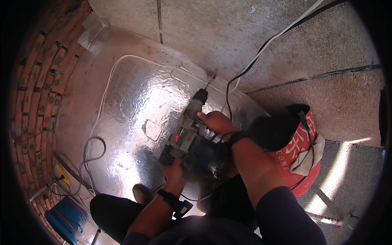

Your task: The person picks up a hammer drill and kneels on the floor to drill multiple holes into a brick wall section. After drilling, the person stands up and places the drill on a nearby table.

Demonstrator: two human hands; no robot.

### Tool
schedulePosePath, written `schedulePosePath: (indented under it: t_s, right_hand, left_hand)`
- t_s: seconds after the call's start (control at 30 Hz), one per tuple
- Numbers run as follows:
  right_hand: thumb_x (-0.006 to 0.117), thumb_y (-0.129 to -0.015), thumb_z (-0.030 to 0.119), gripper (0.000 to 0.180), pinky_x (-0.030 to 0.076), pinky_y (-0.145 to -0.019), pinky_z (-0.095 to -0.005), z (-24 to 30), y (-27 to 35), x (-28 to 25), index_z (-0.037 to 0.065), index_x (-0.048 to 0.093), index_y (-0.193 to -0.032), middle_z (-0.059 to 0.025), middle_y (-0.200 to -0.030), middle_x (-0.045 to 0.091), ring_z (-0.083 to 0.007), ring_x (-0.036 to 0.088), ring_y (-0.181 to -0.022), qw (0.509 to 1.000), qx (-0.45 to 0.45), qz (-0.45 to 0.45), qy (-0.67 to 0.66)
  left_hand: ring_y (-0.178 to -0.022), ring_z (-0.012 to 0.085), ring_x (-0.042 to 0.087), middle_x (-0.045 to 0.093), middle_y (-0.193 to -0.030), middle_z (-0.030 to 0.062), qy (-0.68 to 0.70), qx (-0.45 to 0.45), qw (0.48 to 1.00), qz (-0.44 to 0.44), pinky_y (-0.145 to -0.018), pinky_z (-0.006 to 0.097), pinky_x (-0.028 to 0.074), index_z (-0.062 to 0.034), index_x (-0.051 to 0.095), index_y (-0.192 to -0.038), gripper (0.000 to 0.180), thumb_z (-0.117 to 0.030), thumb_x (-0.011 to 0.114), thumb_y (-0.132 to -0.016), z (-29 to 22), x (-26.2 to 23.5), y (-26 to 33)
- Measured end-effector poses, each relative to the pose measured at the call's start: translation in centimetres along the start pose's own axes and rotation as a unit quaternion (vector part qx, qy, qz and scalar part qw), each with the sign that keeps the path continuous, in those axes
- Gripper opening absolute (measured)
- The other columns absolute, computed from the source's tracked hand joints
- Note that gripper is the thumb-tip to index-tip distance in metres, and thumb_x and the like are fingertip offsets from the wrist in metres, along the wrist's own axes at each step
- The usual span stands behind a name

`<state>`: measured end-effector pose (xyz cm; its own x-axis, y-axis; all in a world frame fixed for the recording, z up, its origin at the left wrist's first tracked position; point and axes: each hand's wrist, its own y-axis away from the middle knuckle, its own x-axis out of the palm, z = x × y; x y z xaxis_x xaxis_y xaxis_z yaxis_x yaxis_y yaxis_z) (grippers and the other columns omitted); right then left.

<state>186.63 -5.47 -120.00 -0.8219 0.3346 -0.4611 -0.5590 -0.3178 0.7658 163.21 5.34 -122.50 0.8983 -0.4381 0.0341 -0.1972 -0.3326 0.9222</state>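
Gripping drill (191, 136) at frame centre: left hand (174, 170) closed on rear handle, right hand (216, 122) wrapped over body. Long axis toward upper right, bit (210, 79) touching foil sheet (134, 102) edge; right hand nearer.

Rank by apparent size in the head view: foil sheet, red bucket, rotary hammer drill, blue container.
Largest to smallest as seen:
1. foil sheet
2. red bucket
3. rotary hammer drill, partly covered by the left hand and right hand
4. blue container, cut off at the rim, so unsure
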Motion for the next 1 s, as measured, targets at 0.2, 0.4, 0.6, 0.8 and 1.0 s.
schedulePosePath:
  t_s: [0.2, 0.4, 0.6, 0.8, 1.0]
  right_hand:
    - [0.041, -0.087, 0.065, 0.074, 0.047, -0.069, -0.0426, -0.2, -0.4, -1.5, -0.003, 0.067, -0.071, -0.0159, -0.063, 0.063, -0.0312, 0.064, -0.065, 0.999, 0.032, 0.026, -0.033]
    - [0.043, -0.087, 0.065, 0.072, 0.047, -0.064, -0.0397, -0.2, -1.6, -2.5, -0.002, 0.066, -0.069, -0.0144, -0.062, 0.063, -0.0274, 0.063, -0.061, 1.0, 0.019, 0.014, -0.015]
    - [0.044, -0.087, 0.065, 0.072, 0.047, -0.056, -0.0368, -0.3, -2.3, -3.6, -0.002, 0.064, -0.069, -0.0126, -0.06, 0.061, -0.0239, 0.06, -0.054, 0.999, 0.019, 0.027, -0.031]
    - [0.045, -0.087, 0.066, 0.073, 0.047, -0.051, -0.0356, -1.4, -2.8, -4.2, -0.003, 0.062, -0.069, -0.0124, -0.06, 0.06, -0.0231, 0.059, -0.051, 0.999, 0.013, 0.023, -0.033]
    - [0.046, -0.087, 0.064, 0.071, 0.046, -0.053, -0.0368, -0.7, -2.4, -4.8, -0.001, 0.064, -0.065, -0.0117, -0.057, 0.06, -0.0231, 0.06, -0.051, 0.999, 0.019, 0.017, -0.038]
  left_hand:
    - [-0.072, 0.0196, 0.063, 0.062, -0.091, 0.0087, 0.068, 0.029, 0.996, 0.059, -0.059, 0.032, 0.053, -0.0016, 0.057, -0.107, 0.022, 0.0, 0.057, -0.084, -0.6, 2.1, 1.3]
    - [-0.061, 0.0171, 0.059, 0.062, -0.08, 0.0086, 0.026, 0.013, 0.999, -0.014, -0.05, 0.03, 0.048, 0.0018, 0.06, -0.089, 0.01, -0.002, 0.062, -0.081, -1.1, 3.4, 0.9]
    - [-0.056, 0.017, 0.058, 0.061, -0.077, 0.0085, 0.028, 0.017, 0.999, -0.022, -0.047, 0.03, 0.047, 0.0014, 0.059, -0.088, 0.009, -0.004, 0.063, -0.081, -0.9, 4.5, 0.2]
    - [-0.056, 0.0168, 0.057, 0.061, -0.077, 0.0087, 0.036, 0.014, 0.999, -0.02, -0.046, 0.03, 0.048, 0.0003, 0.059, -0.088, 0.008, -0.004, 0.063, -0.082, -0.4, 5.5, 0.2]
    - [-0.055, 0.0166, 0.057, 0.061, -0.076, 0.008, 0.038, 0.013, 0.999, -0.021, -0.046, 0.031, 0.048, 0.0001, 0.06, -0.088, 0.008, -0.004, 0.062, -0.082, 0.4, 5.6, -0.6]
